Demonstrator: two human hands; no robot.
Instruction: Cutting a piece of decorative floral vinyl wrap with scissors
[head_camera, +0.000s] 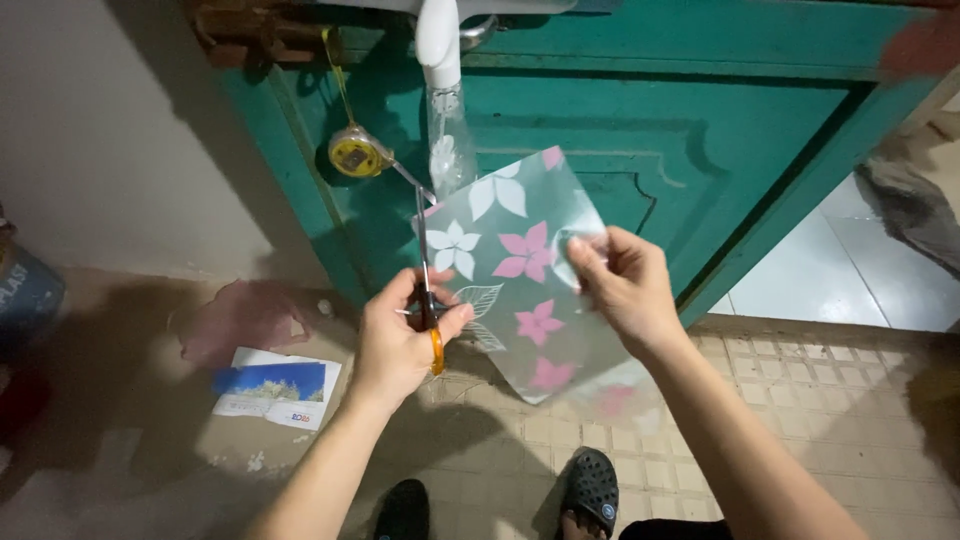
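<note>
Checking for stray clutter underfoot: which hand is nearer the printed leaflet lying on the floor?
Left. The left hand, gripping the orange-handled scissors, hangs just right of and above the leaflet. The right hand holds the flowered sheet on its far side, farther away.

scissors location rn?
Head view, centre-left: the scissors are in the left hand, blades up along the left edge of the flowered sheet.
</note>
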